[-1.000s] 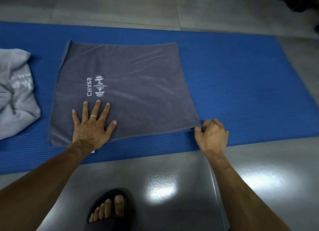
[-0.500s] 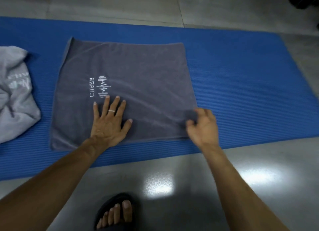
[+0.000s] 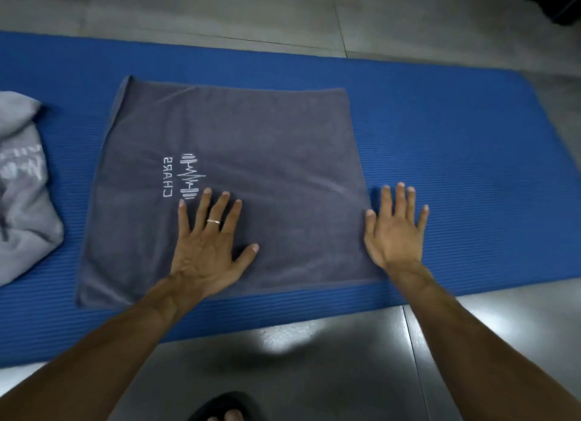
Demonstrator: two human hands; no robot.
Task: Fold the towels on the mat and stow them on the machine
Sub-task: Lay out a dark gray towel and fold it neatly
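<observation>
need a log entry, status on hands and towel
Left hand flat on dark grey towel, fingers spread. Right hand open at its right edge. Crumpled light grey towel waits left on blue mat.

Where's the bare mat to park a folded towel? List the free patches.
Widest: the blue mat right of the dark grey towel, beyond the right hand. A narrow strip runs between that towel and the crumpled light grey towel. Thin bands along the far and near edges. Crowded centre-left, under the left hand.
</observation>
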